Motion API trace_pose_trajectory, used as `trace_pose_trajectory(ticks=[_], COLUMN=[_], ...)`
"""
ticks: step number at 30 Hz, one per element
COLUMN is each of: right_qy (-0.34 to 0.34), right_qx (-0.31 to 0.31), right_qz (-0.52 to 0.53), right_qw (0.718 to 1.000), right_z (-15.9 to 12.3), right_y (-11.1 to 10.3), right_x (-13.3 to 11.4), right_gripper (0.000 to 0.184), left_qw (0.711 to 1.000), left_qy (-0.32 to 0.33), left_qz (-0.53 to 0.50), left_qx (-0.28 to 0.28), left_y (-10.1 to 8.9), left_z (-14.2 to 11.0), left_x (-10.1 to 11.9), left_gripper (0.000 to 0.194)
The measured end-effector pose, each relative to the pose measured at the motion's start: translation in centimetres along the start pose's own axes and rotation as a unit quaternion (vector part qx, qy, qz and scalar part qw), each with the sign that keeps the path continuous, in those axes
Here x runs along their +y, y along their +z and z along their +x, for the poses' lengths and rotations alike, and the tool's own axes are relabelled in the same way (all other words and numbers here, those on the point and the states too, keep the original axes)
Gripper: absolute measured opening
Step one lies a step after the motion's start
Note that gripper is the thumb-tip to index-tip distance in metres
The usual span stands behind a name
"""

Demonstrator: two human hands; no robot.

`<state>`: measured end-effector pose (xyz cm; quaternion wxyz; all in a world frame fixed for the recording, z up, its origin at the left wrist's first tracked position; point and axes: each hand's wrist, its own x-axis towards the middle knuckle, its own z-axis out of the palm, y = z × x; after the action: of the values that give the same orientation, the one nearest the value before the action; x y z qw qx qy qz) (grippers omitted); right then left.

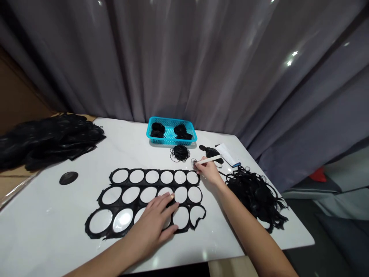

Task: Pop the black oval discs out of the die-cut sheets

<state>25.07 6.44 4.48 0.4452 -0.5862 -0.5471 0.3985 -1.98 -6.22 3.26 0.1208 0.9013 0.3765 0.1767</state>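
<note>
A black rubbery sheet with rows of round holes (121, 187) lies flat on the white table (57, 223). My left hand (160, 215) rests on its front middle part, fingers stretched out. The sheet's front right hole has a torn, uneven edge. At its back right corner, my right hand (208, 171) is closed around a slim white pen-like tool (211, 158), which slants up to the right. Thin black rings (194, 163) show at its fingertips; whether they are gripped too is unclear. A bundle of thin black rings (180, 152) lies just behind the sheet.
A blue basket (172, 142) holds several black bundles. Black scraps (256, 196) are heaped at right, near a white packet (228, 154) and black pieces (212, 154). Black sheets (54, 136) pile at left, with a black disc (68, 177) nearby. A grey curtain (178, 57) hangs behind.
</note>
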Motion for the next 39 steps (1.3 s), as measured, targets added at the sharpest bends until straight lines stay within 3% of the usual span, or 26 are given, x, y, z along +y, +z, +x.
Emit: trace_pose_trajectory(ticks=[3,7,11,13,17,21,32,36,39], right_qy=[0.066,0.185,0.203,0.179,0.053,-0.021,-0.105,-0.216,-0.283], right_qx=[-0.061,-0.110,-0.158,-0.190,-0.232,-0.240,-0.219,-0.210,-0.216], right_qz=[0.104,0.315,0.352,0.309,0.149,0.025,-0.078,-0.144,-0.179], right_qw=[0.990,0.925,0.900,0.915,0.960,0.970,0.967,0.943,0.917], right_z=[-0.8,-1.1,-1.6,-2.1,-3.3,-3.7,-4.0,-4.8,-3.7], right_y=[1.5,2.7,4.3,5.4,7.1,7.7,7.9,8.3,8.1], right_x=[-0.2,-1.2,-2.0,-2.1,-2.1,-1.9,-2.0,-1.6,-1.2], right_gripper=[0.031,0.033,0.028,0.028,0.023,0.012,0.014,0.015,0.014], left_qw=[1.000,0.999,0.998,0.997,0.994,0.992,0.990,0.991,0.994], left_qy=[-0.001,0.020,0.033,0.033,0.009,0.011,0.024,0.023,0.021], left_qz=[0.009,0.046,0.058,0.066,0.102,0.120,0.133,0.127,0.103], left_qx=[0.012,0.014,0.024,0.028,0.041,0.044,0.040,0.022,0.021], left_y=[0.2,1.3,1.2,0.8,0.6,1.1,0.8,0.7,0.8], left_z=[1.3,2.3,1.9,1.4,0.1,-0.6,-0.5,-0.4,-0.5], left_x=[-1.3,-2.3,-2.2,-2.4,-3.1,-3.3,-3.4,-3.6,-3.9], left_gripper=[0.053,0.055,0.053,0.051,0.051,0.052,0.053,0.057,0.058])
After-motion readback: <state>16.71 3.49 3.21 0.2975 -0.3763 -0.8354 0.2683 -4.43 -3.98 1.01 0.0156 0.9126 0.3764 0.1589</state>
